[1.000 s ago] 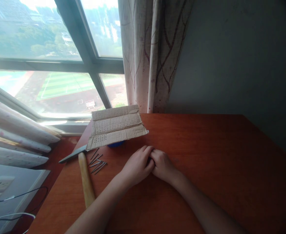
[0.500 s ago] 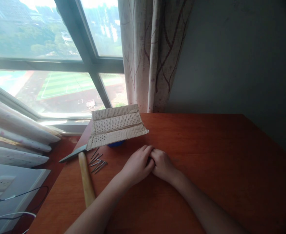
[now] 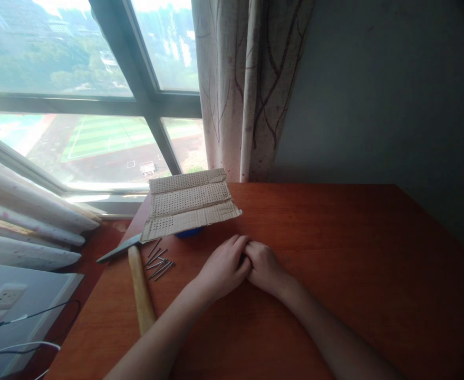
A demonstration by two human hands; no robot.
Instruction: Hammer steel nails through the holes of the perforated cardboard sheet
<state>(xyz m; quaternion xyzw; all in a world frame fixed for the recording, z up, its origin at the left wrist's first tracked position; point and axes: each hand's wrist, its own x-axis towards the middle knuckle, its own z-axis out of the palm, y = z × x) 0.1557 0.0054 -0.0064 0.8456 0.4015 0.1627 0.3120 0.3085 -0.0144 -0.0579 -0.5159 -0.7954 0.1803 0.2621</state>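
Observation:
My left hand [image 3: 224, 268] and my right hand [image 3: 267, 267] rest clasped together on the wooden table. The left fingers lie over the right ones, and both hands are closed with no tool in them. Left of them lie several loose metal nails [image 3: 160, 262]. Beside the nails is a hammer [image 3: 140, 287] with a pale wooden handle and a long, pointed grey head; my left forearm hides the handle's end. A piece of brown cardboard [image 3: 190, 200] full of punched holes lies behind the nails, propped on a blue object [image 3: 189, 232] that is mostly covered.
The reddish-brown table [image 3: 335, 237] reaches to a grey wall on the right. A window and patterned curtain [image 3: 232, 95] stand at the back left. Below left is a wall socket [image 3: 6, 297] with cables. The hammer's tip overhangs the table's left edge.

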